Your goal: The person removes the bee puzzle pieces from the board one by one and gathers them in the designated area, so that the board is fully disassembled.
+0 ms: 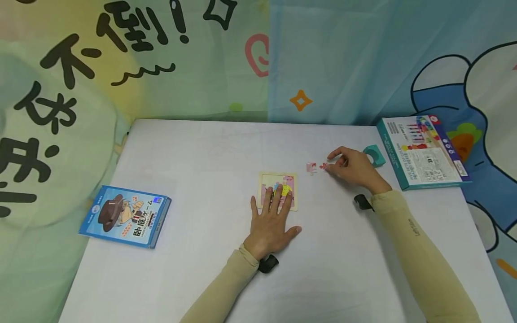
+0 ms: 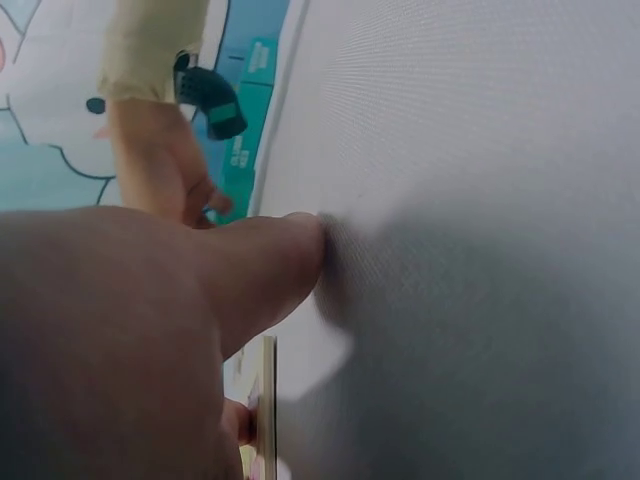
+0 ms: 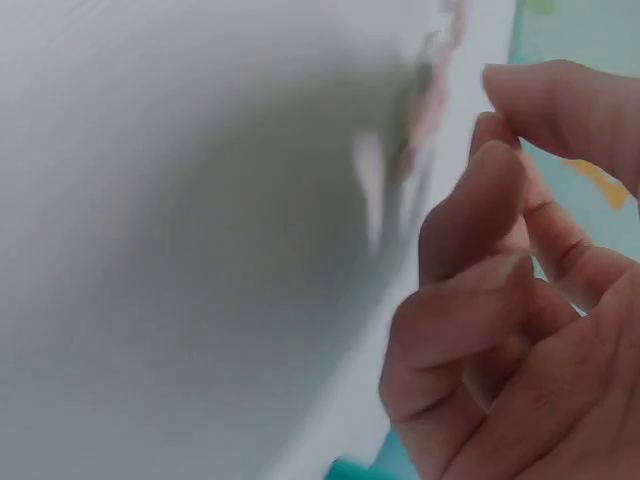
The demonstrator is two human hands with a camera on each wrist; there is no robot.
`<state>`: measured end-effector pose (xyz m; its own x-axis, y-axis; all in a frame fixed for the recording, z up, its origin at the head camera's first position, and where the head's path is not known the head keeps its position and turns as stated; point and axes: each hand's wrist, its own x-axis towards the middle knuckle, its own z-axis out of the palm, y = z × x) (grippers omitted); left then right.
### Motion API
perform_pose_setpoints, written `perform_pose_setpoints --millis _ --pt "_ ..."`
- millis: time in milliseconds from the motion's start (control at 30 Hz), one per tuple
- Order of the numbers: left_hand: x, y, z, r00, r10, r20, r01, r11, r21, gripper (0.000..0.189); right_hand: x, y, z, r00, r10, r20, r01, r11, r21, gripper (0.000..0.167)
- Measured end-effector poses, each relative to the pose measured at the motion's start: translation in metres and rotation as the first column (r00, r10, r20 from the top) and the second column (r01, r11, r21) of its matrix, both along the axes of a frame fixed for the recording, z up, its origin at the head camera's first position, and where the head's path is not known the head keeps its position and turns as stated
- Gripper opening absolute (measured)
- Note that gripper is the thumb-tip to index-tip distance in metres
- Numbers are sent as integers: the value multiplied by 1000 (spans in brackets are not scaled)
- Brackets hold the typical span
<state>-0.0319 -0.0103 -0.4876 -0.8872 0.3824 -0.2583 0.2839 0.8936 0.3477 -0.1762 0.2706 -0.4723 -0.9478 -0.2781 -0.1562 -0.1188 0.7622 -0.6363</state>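
My left hand (image 1: 271, 229) lies with its fingers spread over a small square puzzle (image 1: 296, 204) in a pale frame, hiding part of its pink and yellow picture. In the left wrist view the thumb (image 2: 265, 270) reaches over the table. To the right, my right hand (image 1: 353, 168) hovers with bent fingers at two small pinkish puzzle pieces. The left piece (image 1: 311, 168) lies apart from the hand; the other piece (image 1: 322, 166) is beside the thumb. Nothing shows between the right thumb and fingers in the right wrist view, where the pieces are blurred.
A teal ring-shaped thing (image 1: 374, 155), like a tape roll, lies behind the right hand. A teal and purple box (image 1: 428, 152) stands at the table's right edge. On the left lies a blue box (image 1: 125, 217) with a hat-wearing figure. A printed cloth hangs behind the white table (image 1: 202, 161).
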Motion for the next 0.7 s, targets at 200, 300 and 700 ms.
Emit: perform_pose_setpoints --millis 200,300,700 --pt "0 -2 0 1000 -3 3 3 1000 -5 91 -6 -33 3 995 97 -21 -98 995 -28 25" --pt "-1 -2 1 1000 -6 8 6 1000 -12 90 -8 -51 0 981 192 3 -192 981 -24 24" --pt "-3 -8 3 999 -36 10 36 999 -19 85 -7 -95 -3 925 379 8 -380 925 24 21"
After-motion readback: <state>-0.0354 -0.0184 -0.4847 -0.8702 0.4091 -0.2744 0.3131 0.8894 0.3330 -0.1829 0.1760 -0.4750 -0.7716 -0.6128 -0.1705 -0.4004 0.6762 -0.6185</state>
